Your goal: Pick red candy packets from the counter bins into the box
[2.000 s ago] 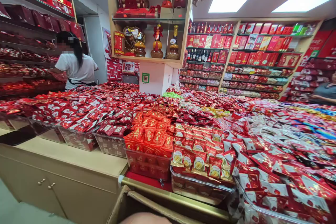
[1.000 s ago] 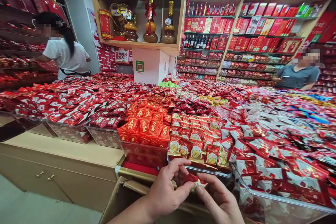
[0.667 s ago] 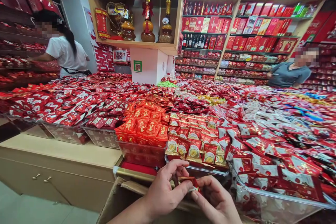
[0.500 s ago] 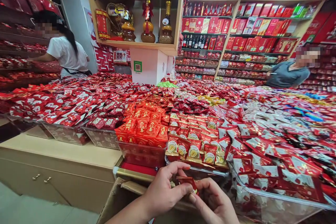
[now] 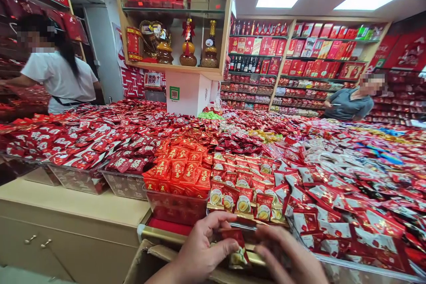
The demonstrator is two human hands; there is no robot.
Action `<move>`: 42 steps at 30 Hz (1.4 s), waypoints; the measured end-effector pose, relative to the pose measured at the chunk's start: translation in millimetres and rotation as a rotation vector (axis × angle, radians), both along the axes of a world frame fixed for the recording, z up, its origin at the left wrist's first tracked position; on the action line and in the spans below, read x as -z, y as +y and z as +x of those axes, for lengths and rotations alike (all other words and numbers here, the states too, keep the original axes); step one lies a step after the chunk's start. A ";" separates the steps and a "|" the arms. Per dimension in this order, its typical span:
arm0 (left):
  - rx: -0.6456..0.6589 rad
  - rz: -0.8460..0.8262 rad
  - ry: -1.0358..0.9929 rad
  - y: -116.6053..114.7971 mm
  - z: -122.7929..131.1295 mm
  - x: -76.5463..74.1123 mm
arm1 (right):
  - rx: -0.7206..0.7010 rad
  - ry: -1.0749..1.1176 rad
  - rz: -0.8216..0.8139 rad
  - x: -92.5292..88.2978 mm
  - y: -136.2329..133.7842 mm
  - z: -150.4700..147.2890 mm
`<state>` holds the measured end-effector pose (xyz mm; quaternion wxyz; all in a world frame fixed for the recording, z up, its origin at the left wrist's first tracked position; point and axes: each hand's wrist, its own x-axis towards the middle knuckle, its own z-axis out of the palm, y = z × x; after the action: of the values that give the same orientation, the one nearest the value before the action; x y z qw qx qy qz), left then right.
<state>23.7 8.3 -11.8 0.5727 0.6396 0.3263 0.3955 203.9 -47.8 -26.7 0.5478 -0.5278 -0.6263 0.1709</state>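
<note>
Right fingers (image 5: 278, 237) blurred, indistinct

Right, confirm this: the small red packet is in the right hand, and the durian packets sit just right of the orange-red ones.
Wrong hand: the head view shows the small red packet in the left hand, not the right hand. The durian packets do sit just right of the orange-red packets.

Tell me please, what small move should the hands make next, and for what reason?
I would suggest that the right hand pinch the lower end of the red packet. Only the left hand seems to hold it, between thumb and fingers; that lower end sticks out free, and the right hand, somewhat blurred, is close by but apart from it.
</note>
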 end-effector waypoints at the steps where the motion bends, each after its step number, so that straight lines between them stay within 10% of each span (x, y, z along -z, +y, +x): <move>1: -0.016 -0.014 -0.040 1.8 0.1 -2.9 | 0.049 -0.139 0.037 -16.0 4.3 14.3; 8: -0.134 0.177 -0.147 36.2 13.7 -43.0 | 0.128 -0.863 -0.296 -89.6 75.7 81.9; 15: -0.109 0.396 -0.042 106.6 69.2 -76.5 | -0.011 -1.021 -0.494 -88.8 117.4 75.1; 24: -0.076 0.495 0.215 159.5 123.4 -69.1 | -0.084 -1.048 -0.599 -93.3 125.9 80.0; 42: 0.101 0.633 0.606 153.6 144.8 -76.9 | -0.128 -1.140 -0.658 -98.5 121.0 78.6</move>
<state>168.5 161.9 65.1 0.2456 0.8857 0.3109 0.2420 282.5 73.2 71.8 -0.0706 -0.6371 -0.7634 0.0791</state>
